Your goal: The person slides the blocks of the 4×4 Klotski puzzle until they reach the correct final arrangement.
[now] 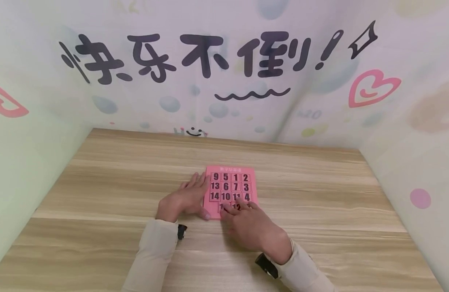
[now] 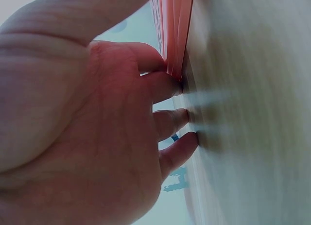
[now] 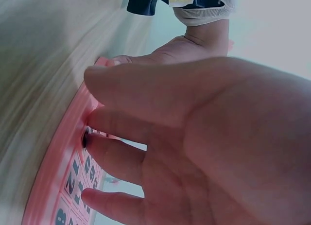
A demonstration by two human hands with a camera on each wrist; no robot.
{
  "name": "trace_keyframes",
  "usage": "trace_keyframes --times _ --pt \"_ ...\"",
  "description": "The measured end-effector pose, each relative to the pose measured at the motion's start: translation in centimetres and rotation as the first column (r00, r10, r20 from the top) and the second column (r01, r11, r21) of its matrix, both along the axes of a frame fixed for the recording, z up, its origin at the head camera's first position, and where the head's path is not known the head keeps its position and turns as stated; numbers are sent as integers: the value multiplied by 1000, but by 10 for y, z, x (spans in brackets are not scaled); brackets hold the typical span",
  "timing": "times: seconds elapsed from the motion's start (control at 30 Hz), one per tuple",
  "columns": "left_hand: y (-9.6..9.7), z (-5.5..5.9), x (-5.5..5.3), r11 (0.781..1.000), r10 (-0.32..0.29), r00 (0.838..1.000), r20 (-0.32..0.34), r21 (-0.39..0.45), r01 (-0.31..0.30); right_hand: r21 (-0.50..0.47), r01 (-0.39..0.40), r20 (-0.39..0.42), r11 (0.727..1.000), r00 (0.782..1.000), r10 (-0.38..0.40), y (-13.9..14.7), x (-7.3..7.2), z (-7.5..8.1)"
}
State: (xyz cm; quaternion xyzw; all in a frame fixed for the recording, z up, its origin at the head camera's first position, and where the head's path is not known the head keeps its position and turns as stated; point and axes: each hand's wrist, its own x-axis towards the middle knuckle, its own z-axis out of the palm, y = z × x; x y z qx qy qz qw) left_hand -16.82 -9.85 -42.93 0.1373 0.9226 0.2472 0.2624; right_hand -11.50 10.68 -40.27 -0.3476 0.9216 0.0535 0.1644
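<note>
A pink sliding number puzzle (image 1: 229,169) lies flat on the table, its black-numbered tiles facing up. At the front-left corner of its grid, a bare slot (image 1: 212,207) shows. My left hand (image 1: 186,198) rests along the left side, thumb at the front corner; in the left wrist view its fingers slant down beside the puzzle's edge (image 2: 177,30). Over the front row, my right hand (image 1: 251,227) touches the tiles with extended fingertips. One finger partly covers the tile left of the 12 tile (image 3: 71,179) in the head view. The row's right end is hidden under this hand.
The wood-grain table (image 1: 111,174) carries the puzzle near its middle. A pale printed backdrop (image 1: 195,93) with dark writing rises behind and at both sides. Black straps sit at both wrists, below light sleeves (image 1: 155,251).
</note>
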Motion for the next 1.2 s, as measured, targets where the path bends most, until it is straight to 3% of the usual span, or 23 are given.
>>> trace_keyframes --times 0.23,0.5,0.7,0.87,1.2 --pt "-1 0 0 1000 1 1000 -2 -1 -1 -5 16 7 1000 1000 -16 -1 1 2" --pt "-2 1 0 1000 -2 1000 -3 9 2 -20 -38 -73 999 997 36 -1 -9 4" --pt "-3 -1 3 1000 -15 1000 -8 -23 14 -77 -29 -81 997 996 23 -14 -17 -6" --pt "-2 -2 4 999 -24 1000 -4 -47 23 -34 -11 -69 999 998 8 -22 -18 -16" --pt "-2 -1 1 998 -24 1000 -13 -66 23 -16 -23 -88 1000 996 21 -25 -20 -18"
